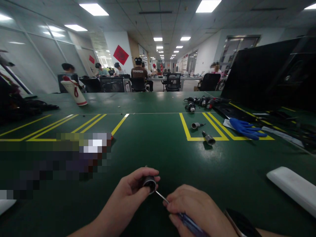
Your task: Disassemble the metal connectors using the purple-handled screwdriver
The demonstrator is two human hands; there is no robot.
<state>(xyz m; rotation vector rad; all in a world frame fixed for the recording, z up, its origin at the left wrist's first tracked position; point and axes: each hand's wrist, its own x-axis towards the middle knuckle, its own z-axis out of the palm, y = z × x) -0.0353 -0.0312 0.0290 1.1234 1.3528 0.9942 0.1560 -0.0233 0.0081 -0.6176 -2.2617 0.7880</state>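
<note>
My left hand [134,189] is closed round a small grey metal cup-shaped part [149,185], its dark hollow mouth facing me. In my right hand [189,204] is a screwdriver [190,223] with a thin metal shaft and a translucent bluish handle. The shaft's far end meets the rim of the cup, or sits just inside it; its very tip is hidden. Beyond my hands, two metal cup-shaped parts with thin shanks lie on their sides: one cup [195,125] inside a yellow taped box, another cup [209,139] across its front line.
Yellow tape marks the green table [153,138]. A blue glove [247,128], cables with dark metal connectors [191,107] and a black monitor [266,72] are at right. White objects [293,189] flank me. A pale cylinder [75,93] leans at far left; several people sit beyond.
</note>
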